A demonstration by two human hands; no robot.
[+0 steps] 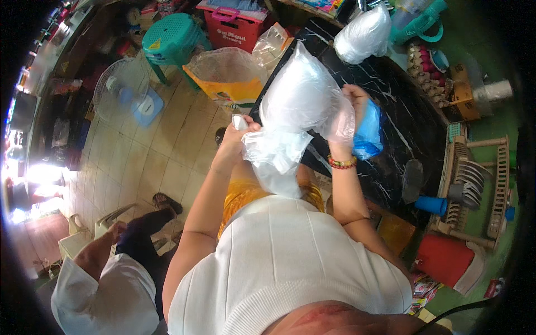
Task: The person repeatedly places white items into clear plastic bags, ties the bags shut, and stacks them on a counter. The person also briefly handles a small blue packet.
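Observation:
A bulging clear plastic bag (295, 90) with white contents is held in front of my waist, above the black marbled tabletop. Its loose, crumpled mouth (274, 150) hangs toward my shirt. My left hand (240, 133) grips plastic at the left of the gathered neck, and a small white piece shows at its fingertips. On the right side, my right hand (349, 111) has curled fingers and is partly covered by the filmy plastic it holds. Against that hand's outer side is a blue plastic bag (369, 132); whether the hand grips it too is unclear.
Another filled white bag (363, 35) stands at the far end of the black table (393, 100). To its right are egg trays (427, 75) and a dish rack (469, 180). A yellow sack (228, 79) and green stool (169, 35) stand left; a person (109, 289) sits lower left.

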